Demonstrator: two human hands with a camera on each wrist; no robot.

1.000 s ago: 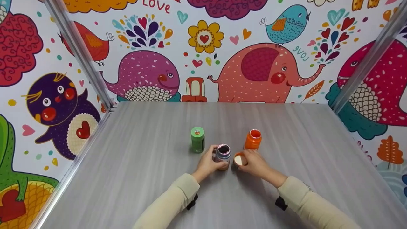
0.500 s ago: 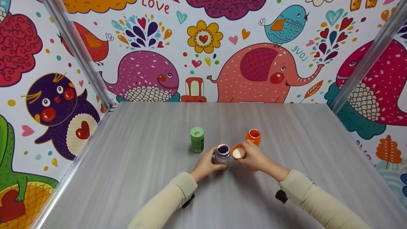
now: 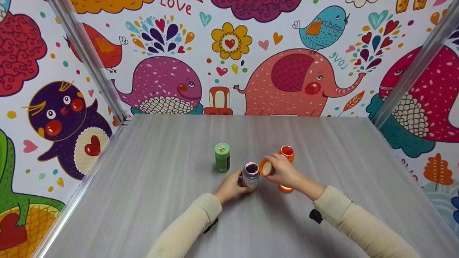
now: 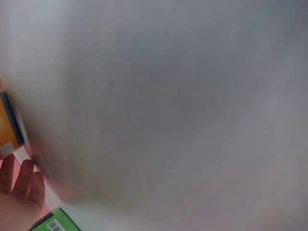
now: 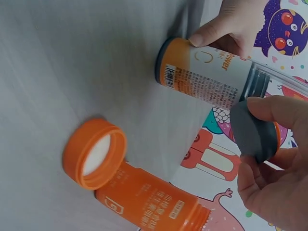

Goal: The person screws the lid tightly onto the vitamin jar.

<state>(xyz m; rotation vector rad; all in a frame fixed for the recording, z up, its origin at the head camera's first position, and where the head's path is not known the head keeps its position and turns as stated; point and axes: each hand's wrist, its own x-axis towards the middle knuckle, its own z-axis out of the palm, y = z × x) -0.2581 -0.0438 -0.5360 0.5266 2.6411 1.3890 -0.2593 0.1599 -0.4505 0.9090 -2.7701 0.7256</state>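
An open bottle (image 3: 251, 176) stands upright on the table; in the right wrist view the bottle (image 5: 202, 72) shows a white and orange label and dark base. My left hand (image 3: 231, 187) grips its side. My right hand (image 3: 285, 173) pinches a cap (image 3: 265, 167) beside the bottle's mouth, its pale inside tilted towards the head camera. From the right wrist the cap (image 5: 255, 130) looks dark grey with an orange rim, close to the neck. Behind my right hand stands an open orange bottle (image 3: 287, 152). An orange lid (image 3: 285, 188) lies near it, pale inside up.
A green container (image 3: 222, 157) with its lid on stands left of the bottles on the grey table (image 3: 172, 150). Patterned walls and metal posts (image 3: 94, 64) border the table at the back and sides.
My right hand has lifted the cap from low beside the bottle to the height of its mouth and tilted it. The orange lid has come into view under my right wrist. My left hand is nearly still.
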